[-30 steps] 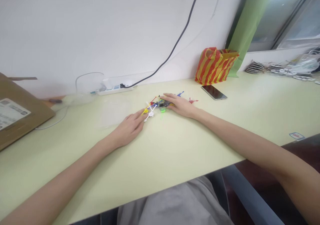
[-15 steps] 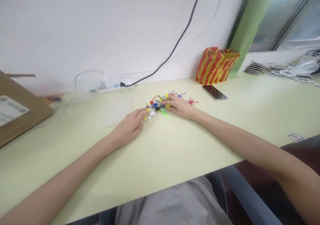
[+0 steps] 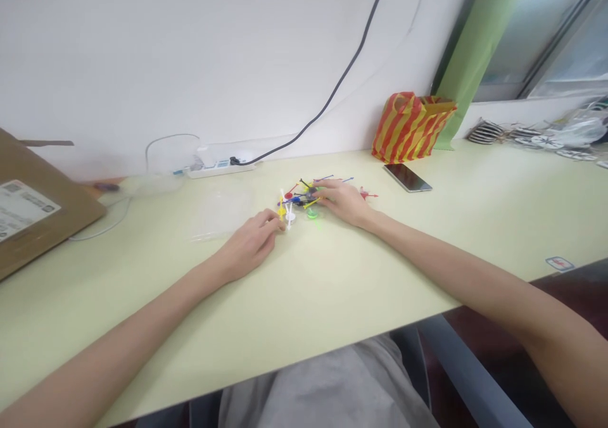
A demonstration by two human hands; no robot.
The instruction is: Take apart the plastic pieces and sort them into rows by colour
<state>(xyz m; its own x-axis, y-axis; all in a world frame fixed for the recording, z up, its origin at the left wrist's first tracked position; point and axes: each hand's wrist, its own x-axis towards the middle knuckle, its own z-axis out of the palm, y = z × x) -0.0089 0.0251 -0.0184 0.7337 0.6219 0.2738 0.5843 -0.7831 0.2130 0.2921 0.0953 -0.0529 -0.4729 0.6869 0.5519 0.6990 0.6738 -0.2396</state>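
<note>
Several small plastic arrows are lying heaped on the table, apparently being picked through by the curled left hand and the outstretched right hand; whether either is gripping, I cannot tell. Separating overlapping pieces is calling for a light fingertip pinch.

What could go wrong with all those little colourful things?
The small, multicoloured, plastic-looking pieces with thin pointed arms overlap, so moving one might drag others along. The bare right hand covers part of the pile, so it could nudge pieces hidden underneath. The bright green round piece sits at the near edge and might get knocked away.
</note>
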